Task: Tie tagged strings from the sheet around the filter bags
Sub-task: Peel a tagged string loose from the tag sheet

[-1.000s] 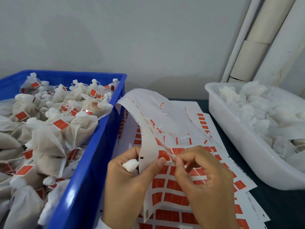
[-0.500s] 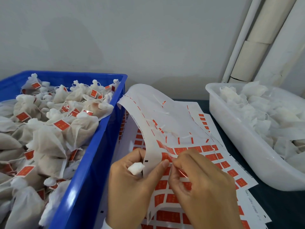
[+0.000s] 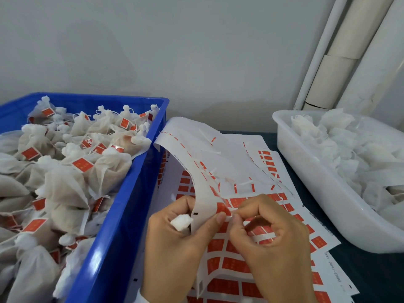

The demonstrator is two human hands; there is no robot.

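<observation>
My left hand (image 3: 175,243) grips filter bag (image 3: 181,221) and sheet (image 3: 205,206); my right hand (image 3: 273,241), at 3 o'clock, pinches a tag (image 3: 223,208).

We see a small packing workbench: a blue crate (image 3: 122,217) heaped with tied, red-tagged filter bags (image 3: 65,171), a white tub (image 3: 310,193) of untied ones, stacked tag sheets (image 3: 240,171), bare wall (image 3: 175,51), cardboard tubes (image 3: 341,53).

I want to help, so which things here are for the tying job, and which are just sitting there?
For the job:
left hand, gripping a filter bag
right hand, pinching at the tag sheet
blue crate of tagged bags
white tub of untagged bags

Just there:
pipes
wall
</observation>
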